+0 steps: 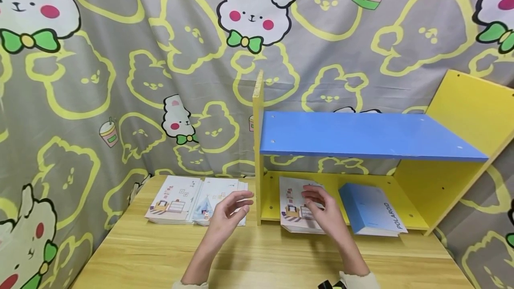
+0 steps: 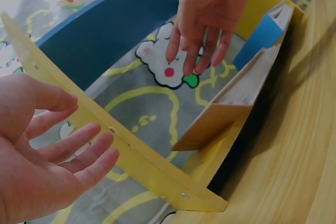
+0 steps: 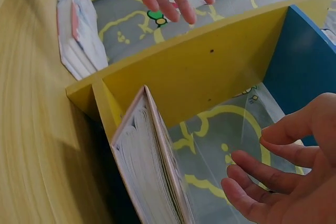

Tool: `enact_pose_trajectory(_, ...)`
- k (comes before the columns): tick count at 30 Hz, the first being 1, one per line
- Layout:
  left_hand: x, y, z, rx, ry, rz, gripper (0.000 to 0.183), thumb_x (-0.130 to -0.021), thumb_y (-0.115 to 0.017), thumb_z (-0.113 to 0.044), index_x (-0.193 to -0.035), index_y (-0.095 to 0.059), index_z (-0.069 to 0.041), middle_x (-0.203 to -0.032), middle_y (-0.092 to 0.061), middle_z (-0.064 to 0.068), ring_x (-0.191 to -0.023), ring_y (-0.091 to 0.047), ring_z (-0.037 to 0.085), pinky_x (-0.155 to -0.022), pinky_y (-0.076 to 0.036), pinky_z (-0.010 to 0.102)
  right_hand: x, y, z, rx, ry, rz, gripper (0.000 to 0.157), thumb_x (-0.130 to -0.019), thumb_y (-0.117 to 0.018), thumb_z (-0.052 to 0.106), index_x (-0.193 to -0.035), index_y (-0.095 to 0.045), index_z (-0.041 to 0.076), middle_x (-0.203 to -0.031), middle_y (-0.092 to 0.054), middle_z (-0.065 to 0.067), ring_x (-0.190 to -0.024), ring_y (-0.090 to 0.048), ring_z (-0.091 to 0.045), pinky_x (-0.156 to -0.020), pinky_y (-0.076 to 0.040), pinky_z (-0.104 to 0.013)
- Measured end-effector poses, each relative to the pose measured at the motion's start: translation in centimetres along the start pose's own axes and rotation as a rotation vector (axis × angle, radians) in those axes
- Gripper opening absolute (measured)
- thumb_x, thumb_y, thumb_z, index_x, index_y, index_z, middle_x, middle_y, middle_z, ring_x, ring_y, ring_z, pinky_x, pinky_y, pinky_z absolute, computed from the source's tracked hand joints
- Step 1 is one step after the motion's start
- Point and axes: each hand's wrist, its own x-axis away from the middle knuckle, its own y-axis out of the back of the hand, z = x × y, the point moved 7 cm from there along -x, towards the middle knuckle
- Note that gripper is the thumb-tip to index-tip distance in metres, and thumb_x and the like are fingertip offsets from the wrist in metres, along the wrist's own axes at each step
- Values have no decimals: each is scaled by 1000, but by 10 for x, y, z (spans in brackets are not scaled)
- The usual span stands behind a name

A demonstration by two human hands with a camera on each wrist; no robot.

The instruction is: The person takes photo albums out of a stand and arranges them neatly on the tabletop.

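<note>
My left hand point(image 1: 228, 211) hovers just outside the shelf's left side panel, fingers loosely bent, holding nothing. Near it on the table lie a pink-toned album point(image 1: 174, 200) and a second album with a blue tent picture point(image 1: 213, 193). My right hand point(image 1: 324, 206) is raised over a pink-toned album point(image 1: 292, 200) on the lower shelf board, covering part of its cover in the head view. In the right wrist view its thumb and fingers point(image 3: 252, 184) are apart, with a gap between them and that album's page edges point(image 3: 147, 166). To its right lies a blue album marked POLAROID point(image 1: 373, 211).
A yellow shelf unit stands on the wooden table point(image 1: 257, 258), with a blue middle board point(image 1: 361, 135), a left side panel point(image 1: 258, 159) and a right side panel point(image 1: 466, 146). Behind hangs a patterned curtain point(image 1: 192, 79). A small black object point(image 1: 326, 284) shows beside the right sleeve.
</note>
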Motion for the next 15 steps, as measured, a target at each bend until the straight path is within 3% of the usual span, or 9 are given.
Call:
enact_pose_trajectory(9,0,-4,6,-8,12,-4,32,-100,-62,2,-131,-62,1,-135,-61,22,-125,-59,42,-100,-54,33,-1,12,-3,32,22,-24,31,-101,-60,-1,-131,-63,1,-123,-67,-22,-115,-63,-34,-90,-54,-24)
enact_pose_trajectory(15,-1,-6,8,1,1,-7,30,-100,-62,2,-130,-62,4,-132,-61,25,-123,-59,43,-100,-54,31,-1,22,-8,83,-3,-28,32,-102,-60,4,-135,-61,2,-126,-67,-18,-117,-63,-32,-92,-53,-25)
